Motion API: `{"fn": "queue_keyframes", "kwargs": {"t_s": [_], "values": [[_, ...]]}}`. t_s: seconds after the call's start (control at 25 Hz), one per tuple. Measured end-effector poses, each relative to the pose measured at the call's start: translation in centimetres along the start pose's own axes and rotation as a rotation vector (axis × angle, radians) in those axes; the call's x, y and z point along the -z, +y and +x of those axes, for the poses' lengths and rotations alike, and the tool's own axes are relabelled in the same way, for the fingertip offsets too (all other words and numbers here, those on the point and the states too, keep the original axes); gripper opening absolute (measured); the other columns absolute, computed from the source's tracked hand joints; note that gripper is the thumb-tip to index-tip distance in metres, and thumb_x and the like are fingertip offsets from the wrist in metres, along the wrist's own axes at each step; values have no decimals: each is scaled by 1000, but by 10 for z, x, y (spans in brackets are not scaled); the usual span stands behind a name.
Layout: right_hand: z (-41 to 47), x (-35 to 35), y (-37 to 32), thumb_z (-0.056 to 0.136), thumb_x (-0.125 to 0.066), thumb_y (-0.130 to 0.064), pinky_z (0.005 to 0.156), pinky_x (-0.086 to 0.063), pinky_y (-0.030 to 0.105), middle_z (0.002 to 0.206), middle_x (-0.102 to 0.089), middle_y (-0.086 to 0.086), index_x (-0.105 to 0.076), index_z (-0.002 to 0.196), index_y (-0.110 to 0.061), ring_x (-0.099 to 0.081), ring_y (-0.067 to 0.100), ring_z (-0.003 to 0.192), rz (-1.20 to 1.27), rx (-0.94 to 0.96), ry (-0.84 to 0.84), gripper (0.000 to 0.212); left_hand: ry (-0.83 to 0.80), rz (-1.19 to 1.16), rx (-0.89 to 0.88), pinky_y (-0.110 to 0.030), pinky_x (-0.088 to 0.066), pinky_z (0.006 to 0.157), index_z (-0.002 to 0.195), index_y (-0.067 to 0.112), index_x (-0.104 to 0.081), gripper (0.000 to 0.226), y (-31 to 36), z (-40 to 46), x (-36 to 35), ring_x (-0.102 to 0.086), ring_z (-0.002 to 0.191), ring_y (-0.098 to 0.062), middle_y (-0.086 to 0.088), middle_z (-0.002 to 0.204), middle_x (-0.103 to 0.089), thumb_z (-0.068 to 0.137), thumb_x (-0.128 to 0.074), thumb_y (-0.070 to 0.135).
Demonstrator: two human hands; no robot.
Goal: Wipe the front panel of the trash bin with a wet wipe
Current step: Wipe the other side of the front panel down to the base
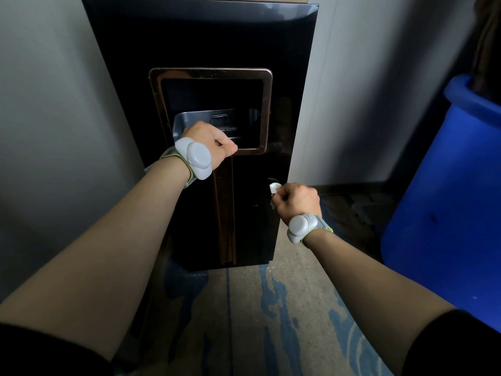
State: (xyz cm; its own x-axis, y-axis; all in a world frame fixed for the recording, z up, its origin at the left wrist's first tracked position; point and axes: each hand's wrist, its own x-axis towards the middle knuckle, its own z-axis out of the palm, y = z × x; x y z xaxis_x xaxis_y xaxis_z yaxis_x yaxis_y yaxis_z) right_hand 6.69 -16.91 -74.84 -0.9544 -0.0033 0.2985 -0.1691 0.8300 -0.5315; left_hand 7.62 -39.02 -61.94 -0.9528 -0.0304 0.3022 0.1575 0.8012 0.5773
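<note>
Head view: the right hand [296, 199] pinches a crumpled white wet wipe [274, 189] against the lower right of the tall glossy black trash bin [189, 50], near its right edge. The left hand [214, 143], fingers curled, grips the bottom rim of the copper-framed opening [267, 109]. Wiping looks underway; next strokes probably need pressure across the panel. A blue plastic tub [447, 213] crowds the right; carpeted floor [271, 321] lies open below.

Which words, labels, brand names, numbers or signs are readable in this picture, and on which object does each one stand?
None can be read.
The trash bin shows no label on its black front panel.
The inner metal flap has faint embossed marks, too blurred to read.
The blue bin, the wet wipe and both wrist devices carry no visible text.
</note>
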Motion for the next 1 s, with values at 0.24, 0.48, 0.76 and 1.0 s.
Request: {"fn": "queue_keyframes", "kwargs": {"t_s": [0.24, 0.48, 0.76, 1.0], "values": [[2, 2, 8, 85, -60, -34, 65, -48, 32, 81, -69, 5, -69, 81, -18, -61, 33, 79, -13, -39, 15, 18, -4, 0, -1, -20, -51, 74, 86, 28, -78, 10, -1, 1, 0, -67, 82, -7, 18, 77, -69, 85, -70, 33], [4, 3, 12, 85, -60, -34, 63, -42, 29, 81, -68, 5, -68, 80, -19, -59, 32, 79, -5, -74, 24, 17, -1, -6, 18, -13, -44, 63, 86, 29, -78, 10, -1, 0, 0, -68, 82, -8, 12, 82, -73, 85, -70, 35], [6, 12, 23, 84, -61, -37, 64, -53, 34, 72, -67, 4, -66, 72, -18, -61, 30, 74, 7, -129, 43, 23, -7, -7, 19, -18, -47, 72, 92, 24, -79, 13, 0, 0, 0, -68, 87, -10, 10, 87, -73, 86, -70, 32], [-6, -2, 4, 81, -63, -43, 64, -53, 32, 67, -66, -4, -61, 69, -19, -62, 25, 70, 34, 64, -43, 27, -7, -4, 30, -26, -55, 80, 90, 27, -79, 11, 0, -1, 1, -69, 86, -12, 8, 86, -75, 86, -70, 34]]}}
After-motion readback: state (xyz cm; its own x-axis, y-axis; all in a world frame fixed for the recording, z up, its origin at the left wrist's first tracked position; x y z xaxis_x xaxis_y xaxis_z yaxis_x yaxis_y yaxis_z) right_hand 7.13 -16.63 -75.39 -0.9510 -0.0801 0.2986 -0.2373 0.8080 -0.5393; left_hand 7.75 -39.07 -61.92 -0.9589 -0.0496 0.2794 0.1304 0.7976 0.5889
